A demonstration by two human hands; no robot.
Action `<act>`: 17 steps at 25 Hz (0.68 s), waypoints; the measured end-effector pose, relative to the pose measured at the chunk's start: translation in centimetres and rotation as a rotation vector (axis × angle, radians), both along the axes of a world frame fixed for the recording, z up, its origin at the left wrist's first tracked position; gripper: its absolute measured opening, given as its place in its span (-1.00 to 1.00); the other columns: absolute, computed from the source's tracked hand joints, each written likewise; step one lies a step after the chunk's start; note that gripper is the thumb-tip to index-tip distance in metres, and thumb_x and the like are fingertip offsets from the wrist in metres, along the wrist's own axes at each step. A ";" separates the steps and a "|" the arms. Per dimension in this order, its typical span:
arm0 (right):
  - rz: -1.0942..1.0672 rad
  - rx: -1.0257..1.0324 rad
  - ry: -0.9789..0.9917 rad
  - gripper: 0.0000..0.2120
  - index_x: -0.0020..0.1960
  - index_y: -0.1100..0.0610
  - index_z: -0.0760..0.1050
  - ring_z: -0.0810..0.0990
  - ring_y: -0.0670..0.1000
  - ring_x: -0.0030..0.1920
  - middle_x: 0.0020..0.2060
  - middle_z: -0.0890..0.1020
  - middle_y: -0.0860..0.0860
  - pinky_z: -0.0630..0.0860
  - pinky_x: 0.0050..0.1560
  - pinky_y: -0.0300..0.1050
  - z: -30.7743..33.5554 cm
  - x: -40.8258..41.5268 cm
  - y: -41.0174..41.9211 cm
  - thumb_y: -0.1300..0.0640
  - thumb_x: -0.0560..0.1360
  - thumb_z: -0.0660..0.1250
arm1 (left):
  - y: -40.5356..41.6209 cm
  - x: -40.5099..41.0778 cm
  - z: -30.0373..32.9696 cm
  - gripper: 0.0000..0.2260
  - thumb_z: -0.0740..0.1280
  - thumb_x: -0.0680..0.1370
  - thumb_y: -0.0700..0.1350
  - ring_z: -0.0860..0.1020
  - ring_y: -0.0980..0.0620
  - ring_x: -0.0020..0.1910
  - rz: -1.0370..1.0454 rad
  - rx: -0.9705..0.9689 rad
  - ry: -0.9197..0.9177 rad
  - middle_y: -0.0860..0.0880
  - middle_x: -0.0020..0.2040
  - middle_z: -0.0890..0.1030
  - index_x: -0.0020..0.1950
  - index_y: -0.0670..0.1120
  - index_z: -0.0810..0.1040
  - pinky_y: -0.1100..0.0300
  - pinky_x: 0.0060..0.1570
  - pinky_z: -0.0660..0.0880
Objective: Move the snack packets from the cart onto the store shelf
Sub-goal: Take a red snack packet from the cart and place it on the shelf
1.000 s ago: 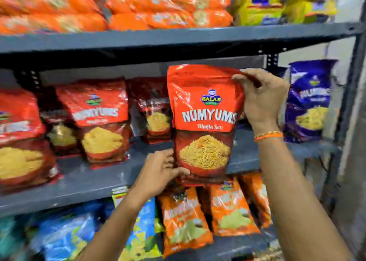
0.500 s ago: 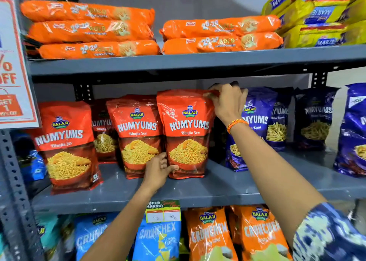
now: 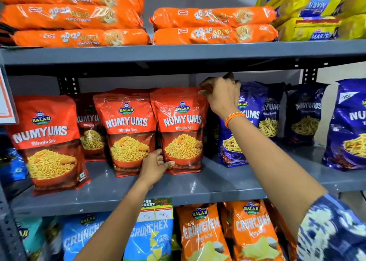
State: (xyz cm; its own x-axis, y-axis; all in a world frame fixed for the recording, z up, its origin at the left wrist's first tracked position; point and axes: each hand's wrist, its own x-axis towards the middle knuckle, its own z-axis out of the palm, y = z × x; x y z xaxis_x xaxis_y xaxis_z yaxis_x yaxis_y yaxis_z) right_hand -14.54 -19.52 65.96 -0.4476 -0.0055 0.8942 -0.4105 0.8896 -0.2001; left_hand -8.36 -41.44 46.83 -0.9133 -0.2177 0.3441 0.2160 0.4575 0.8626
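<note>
We had both hands on one red packet (image 3: 183, 130), which stood upright on the middle shelf (image 3: 198, 185), its base on the grey board, just beside another red packet (image 3: 127, 132) to its left. Our left hand (image 3: 155, 166) reached up from below with the arm stretched forward, the thumb lying across the packet's lower left corner and the fingers curled behind its edge, so it gripped that corner. Our right hand (image 3: 221, 96) came in from the right with the wrist bent, an orange band (image 3: 233, 117) around it, and the fingers pinched closed on the packet's top right corner.

The right fingertips were partly lost behind the packet's top edge, and something dark showed above the knuckles (we could not tell what it was). Our right forearm covered part of a blue packet (image 3: 247, 110) behind it. A fourth red packet (image 3: 90, 128) stood half hidden further back. The sign (image 3: 6, 102) at the left edge was cut off, as were the yellow packs (image 3: 316, 13) at the top right. The price tag (image 3: 156, 211) figures were too small to be sure of.
</note>
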 end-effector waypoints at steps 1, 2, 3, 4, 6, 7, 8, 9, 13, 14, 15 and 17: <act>0.035 0.009 0.001 -0.68 0.17 -0.14 0.61 0.54 0.17 0.18 -0.01 0.72 0.03 0.38 0.15 0.08 0.0 0.5 0.4 -0.13 0.44 0.42 | 0.2 0.6 0.3 -0.50 0.55 0.42 -0.24 0.64 -0.07 -0.05 0.023 0.007 -0.003 -0.09 -0.06 0.68 0.31 -0.20 0.49 0.14 0.06 0.58; 0.076 0.012 0.014 -0.67 0.20 -0.14 0.60 0.51 0.17 0.19 0.03 0.71 -0.02 0.38 0.13 0.07 -0.2 1.2 1.0 -0.10 0.44 0.43 | 0.6 1.6 0.6 -0.35 0.57 0.40 -0.22 0.61 -0.12 0.18 0.071 0.006 0.016 -0.18 0.17 0.64 0.43 -0.21 0.41 0.05 0.25 0.53; 0.115 0.010 0.034 -0.66 0.21 -0.13 0.59 0.49 0.16 0.18 0.05 0.70 -0.08 0.38 0.10 0.07 -0.6 1.9 1.9 -0.08 0.44 0.44 | 1.1 2.8 0.7 -0.28 0.58 0.38 -0.21 0.54 -0.11 0.31 0.121 0.001 0.078 -0.18 0.30 0.57 0.48 -0.20 0.36 0.03 0.35 0.47; 0.158 -0.002 0.060 -0.66 0.21 -0.12 0.58 0.48 0.14 0.14 0.06 0.69 -0.12 0.39 0.07 0.07 -1.2 2.8 3.1 -0.06 0.44 0.45 | 2.0 4.1 0.8 -0.28 0.59 0.38 -0.21 0.51 -0.04 0.34 0.154 0.001 0.170 -0.13 0.35 0.55 0.48 -0.18 0.37 0.05 0.38 0.44; 0.244 -0.040 0.133 -0.65 0.21 -0.09 0.59 0.46 0.10 0.07 0.06 0.68 -0.15 0.44 0.06 0.09 -3.1 4.6 5.8 0.02 0.43 0.48 | 3.9 6.9 0.3 -0.34 0.59 0.37 -0.22 0.52 0.10 0.32 0.185 0.005 0.371 0.02 0.31 0.56 0.43 -0.11 0.46 0.13 0.38 0.44; 0.268 -0.056 0.151 -0.64 0.21 -0.06 0.60 0.46 0.08 0.05 0.08 0.68 -0.15 0.45 0.08 0.08 -4.4 5.7 7.9 0.06 0.42 0.49 | 5.4 7.9 -0.3 -0.38 0.59 0.37 -0.21 0.54 0.15 0.30 0.149 0.015 0.434 0.08 0.29 0.58 0.40 -0.07 0.50 0.17 0.37 0.45; 0.276 -0.060 0.169 -0.64 0.21 -0.03 0.60 0.47 0.08 0.03 0.09 0.67 -0.14 0.46 0.09 0.06 -5.7 6.7 9.8 0.10 0.42 0.50 | 6.9 8.7 -1.1 -0.40 0.60 0.36 -0.18 0.56 0.17 0.29 0.098 0.010 0.462 0.12 0.28 0.59 0.37 -0.03 0.52 0.18 0.34 0.48; 0.267 -0.046 0.172 -0.64 0.20 -0.01 0.61 0.48 0.08 0.03 0.10 0.67 -0.13 0.46 0.10 0.01 -7.0 7.5 12.0 0.12 0.41 0.50 | 8.4 9.3 -1.9 -0.40 0.60 0.36 -0.13 0.57 0.18 0.28 0.047 -0.013 0.470 0.13 0.28 0.60 0.37 0.00 0.53 0.17 0.31 0.50; 0.104 0.025 0.035 -0.68 0.15 0.04 0.63 0.56 0.03 0.01 0.10 0.69 -0.07 0.44 0.07 -0.07 -13.6 11.2 21.8 0.17 0.41 0.52 | 16.1 9.0 -7.3 -0.38 0.58 0.33 0.04 0.58 0.21 0.26 -0.237 -0.126 0.349 0.18 0.29 0.61 0.38 0.05 0.53 0.05 0.30 0.53; 0.103 0.037 -0.002 -0.70 0.13 0.05 0.63 0.58 0.01 0.00 0.09 0.69 -0.06 0.43 0.07 -0.05 -15.2 11.7 23.3 0.16 0.41 0.51 | 17.1 9.0 -8.4 -0.37 0.58 0.32 0.05 0.58 0.23 0.25 -0.274 -0.124 0.301 0.19 0.28 0.61 0.37 0.06 0.53 0.06 0.29 0.54; 0.060 0.069 -0.072 -0.71 0.13 0.04 0.63 0.61 0.03 0.01 0.08 0.70 -0.05 0.42 0.08 -0.06 -17.0 13.0 25.9 0.15 0.40 0.50 | 19.2 9.0 -9.9 -0.37 0.57 0.31 0.04 0.59 0.24 0.24 -0.332 -0.121 0.248 0.19 0.28 0.61 0.36 0.06 0.54 0.09 0.28 0.55; -0.063 0.121 -0.274 -0.71 0.11 0.03 0.64 0.65 0.12 0.00 0.06 0.70 -0.03 0.39 0.07 -0.11 -20.8 16.4 31.7 0.15 0.39 0.50 | 24.5 8.8 -13.4 -0.38 0.56 0.29 0.03 0.60 0.23 0.22 -0.481 -0.192 0.174 0.18 0.27 0.61 0.34 0.09 0.54 0.19 0.26 0.54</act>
State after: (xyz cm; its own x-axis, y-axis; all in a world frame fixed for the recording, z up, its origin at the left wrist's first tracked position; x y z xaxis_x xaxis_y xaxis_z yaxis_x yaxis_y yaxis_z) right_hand 1.86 12.15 45.20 -0.6748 -0.0693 0.7347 -0.2993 0.9357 -0.1867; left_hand 0.48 -16.98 33.39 -0.8201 0.2926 0.4917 0.5722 0.4175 0.7059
